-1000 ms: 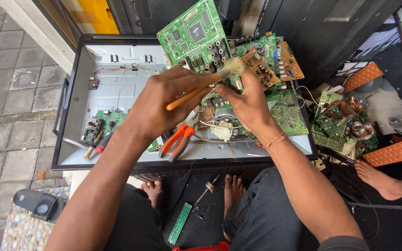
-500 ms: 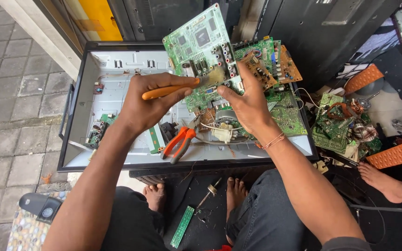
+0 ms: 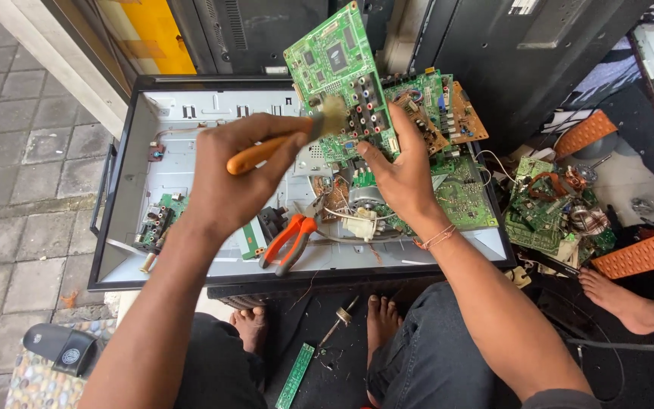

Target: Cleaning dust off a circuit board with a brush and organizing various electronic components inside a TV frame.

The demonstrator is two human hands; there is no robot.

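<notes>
My left hand (image 3: 232,178) grips the orange handle of a small brush (image 3: 281,144); its pale bristles touch the lower left part of a green circuit board (image 3: 338,68). My right hand (image 3: 403,170) holds that board tilted upright by its lower edge, above an opened flat-screen chassis (image 3: 191,113) with a bare metal back. Orange-handled pliers (image 3: 289,242) lie on the chassis just below my left hand.
More circuit boards (image 3: 452,113) are stacked on the chassis at the right, and a heap of boards and parts (image 3: 554,208) lies further right. Another person's bare foot (image 3: 622,299) rests at the right edge. Dark screen housings stand behind. A grey paved floor (image 3: 17,151) is at left.
My left hand has moved left and up with the brush, sweeping it from the right side of the board to its lower left. The board sits more upright in my right hand.
</notes>
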